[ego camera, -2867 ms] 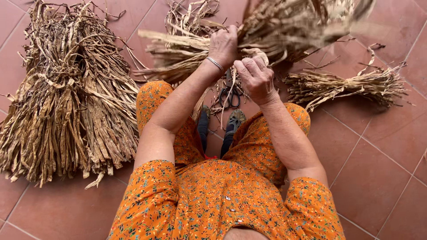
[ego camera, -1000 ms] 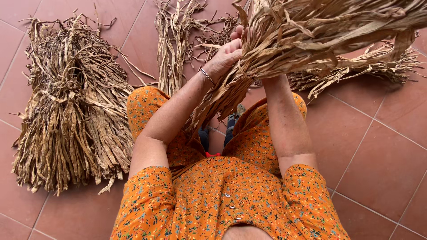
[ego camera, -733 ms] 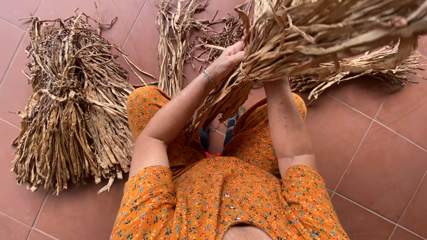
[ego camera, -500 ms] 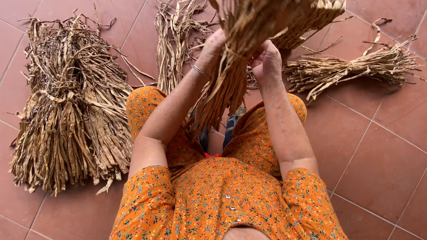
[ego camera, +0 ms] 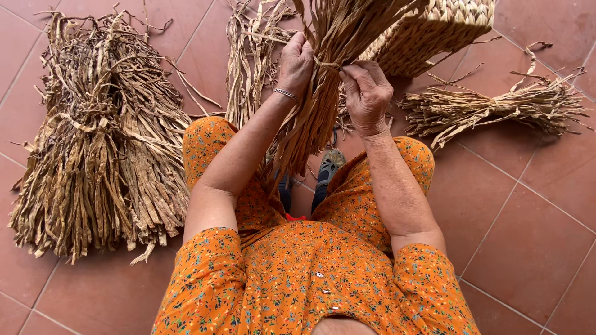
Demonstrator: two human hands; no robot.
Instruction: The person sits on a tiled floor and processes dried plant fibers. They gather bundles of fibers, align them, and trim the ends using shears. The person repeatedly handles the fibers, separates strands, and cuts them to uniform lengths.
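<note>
A large bundle of dried leaves lies on the floor at left, a small tied bundle at right, loose strands between, behind the knees.

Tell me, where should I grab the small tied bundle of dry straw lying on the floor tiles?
Grab the small tied bundle at its narrow tied waist, coming down from above. It lies flat on the floor tiles, both ends fan out loose, and only the tied middle looks tight enough to hold.
</note>
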